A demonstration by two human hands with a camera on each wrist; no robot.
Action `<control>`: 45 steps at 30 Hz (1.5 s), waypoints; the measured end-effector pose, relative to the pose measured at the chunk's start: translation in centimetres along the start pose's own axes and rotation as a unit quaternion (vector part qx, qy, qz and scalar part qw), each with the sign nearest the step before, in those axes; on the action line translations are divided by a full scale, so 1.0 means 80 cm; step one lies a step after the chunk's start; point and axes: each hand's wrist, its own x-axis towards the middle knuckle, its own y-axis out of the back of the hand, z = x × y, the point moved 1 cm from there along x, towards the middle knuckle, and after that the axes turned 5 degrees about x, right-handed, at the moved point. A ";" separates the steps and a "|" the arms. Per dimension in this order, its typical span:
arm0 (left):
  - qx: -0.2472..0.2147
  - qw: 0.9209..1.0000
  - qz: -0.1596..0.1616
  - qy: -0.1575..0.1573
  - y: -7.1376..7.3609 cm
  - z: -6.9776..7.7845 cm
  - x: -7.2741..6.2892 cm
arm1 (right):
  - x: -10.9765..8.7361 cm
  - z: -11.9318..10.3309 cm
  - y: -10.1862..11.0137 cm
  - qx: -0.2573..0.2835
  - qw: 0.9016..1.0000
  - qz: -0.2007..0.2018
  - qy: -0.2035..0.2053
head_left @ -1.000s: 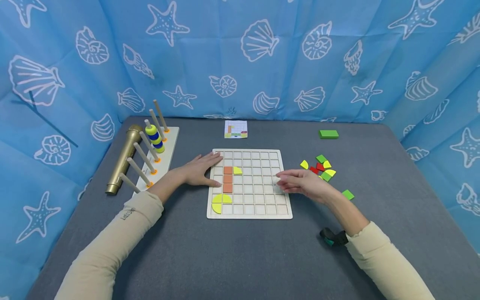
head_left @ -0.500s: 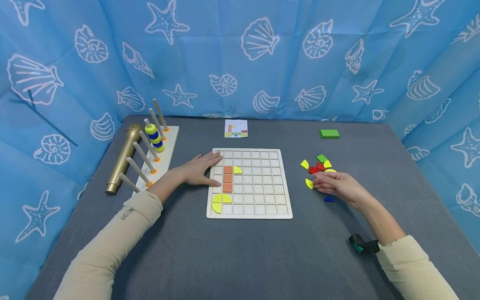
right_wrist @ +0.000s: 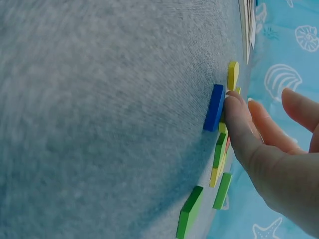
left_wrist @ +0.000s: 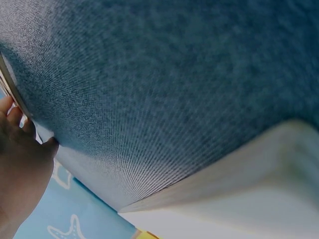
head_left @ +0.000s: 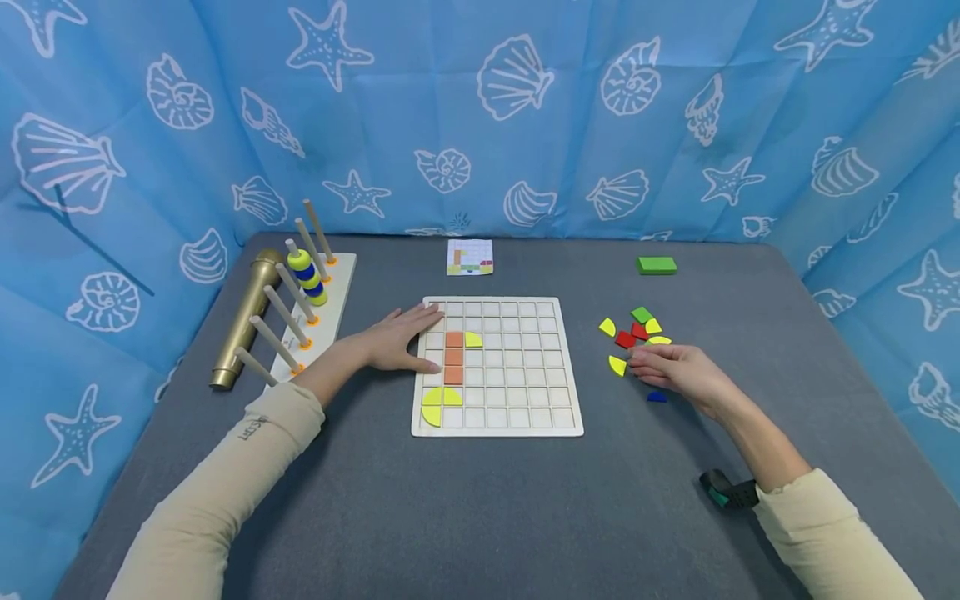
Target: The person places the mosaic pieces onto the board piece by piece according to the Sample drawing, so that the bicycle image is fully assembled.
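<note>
My left hand [head_left: 401, 337] rests with spread fingers on the left edge of a wooden grid board [head_left: 495, 432]. A column of orange squares [head_left: 453, 357] lies on the board beside a yellow quarter-round [head_left: 474, 339]. More yellow quarter-rounds [head_left: 441, 398] are joined at its lower left. To the right of the board, my right hand [head_left: 678, 375] is low over loose wooden pieces. Its thumb is right beside a blue piece [right_wrist: 214, 107] in the right wrist view, and the fingertips are apart with nothing seen between them. The hand covers part of the pile in the head view.
Around the right hand lie a yellow quarter-round [head_left: 617, 366], red pieces [head_left: 625, 339] and a green piece [head_left: 641, 315]. A long green block [head_left: 657, 266] is farther back. A patterned card [head_left: 470, 257] lies behind the board. Left stand upright pegs [head_left: 282, 308] and a gold tube [head_left: 243, 321].
My right hand has moved right, from the board's right edge to the loose pieces, and has stayed there over the last half second. The left hand has kept its place.
</note>
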 end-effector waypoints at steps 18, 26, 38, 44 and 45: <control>0.004 1.000 -0.008 0.006 0.003 0.004 -0.002 | 0.018 -0.005 -0.025 -0.180 0.980 0.059 0.066; -0.001 1.000 -0.007 0.007 0.002 0.003 -0.001 | 0.027 -0.001 -0.033 -0.227 0.962 0.095 0.118; -0.001 1.000 -0.007 0.007 0.001 0.003 -0.001 | 0.030 0.004 -0.037 -0.233 0.955 0.104 0.153; 0.003 1.000 -0.004 0.006 0.000 0.001 0.000 | 0.027 0.000 -0.038 -0.238 0.954 0.108 0.149; 0.004 1.000 -0.005 0.007 0.000 0.001 0.001 | 0.027 -0.002 -0.038 -0.235 0.955 0.108 0.147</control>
